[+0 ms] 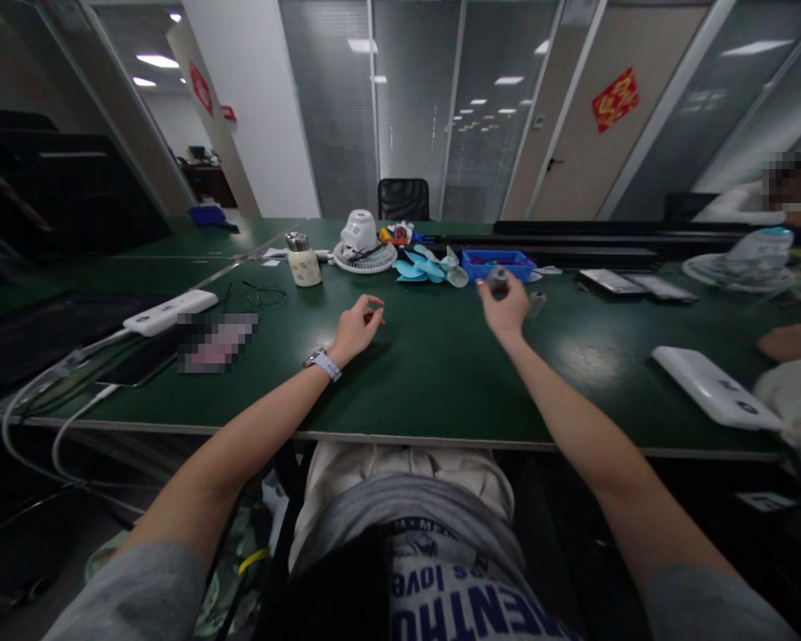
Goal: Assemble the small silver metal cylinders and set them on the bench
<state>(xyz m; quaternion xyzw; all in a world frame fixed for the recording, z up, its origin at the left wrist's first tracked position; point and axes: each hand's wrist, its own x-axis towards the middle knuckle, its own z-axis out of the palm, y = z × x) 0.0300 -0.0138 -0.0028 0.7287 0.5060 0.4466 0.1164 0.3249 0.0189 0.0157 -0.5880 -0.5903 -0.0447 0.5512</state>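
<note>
My left hand (pixel 359 328) rests over the green table with its fingers loosely curled and apart, nothing visible between them. A watch (pixel 324 362) is strapped on that wrist. Farther right, my right hand (pixel 505 310) pinches a small, dark grey round part (pixel 498 278), whose exact kind I cannot make out. Just behind that hand stands a blue tray (pixel 477 258) with small things inside. Another small round metallic piece (pixel 538 298) lies on the table beside the right hand. Light blue fan blades (pixel 424 266) lie to the left of the tray.
A white fan body (pixel 360 239) on its grille and a cream bottle (pixel 304 261) stand at the back. White power strips lie left (pixel 172 312) and right (pixel 714 387), with cables at left. Another person's arm (pixel 797 343) reaches in at the right edge.
</note>
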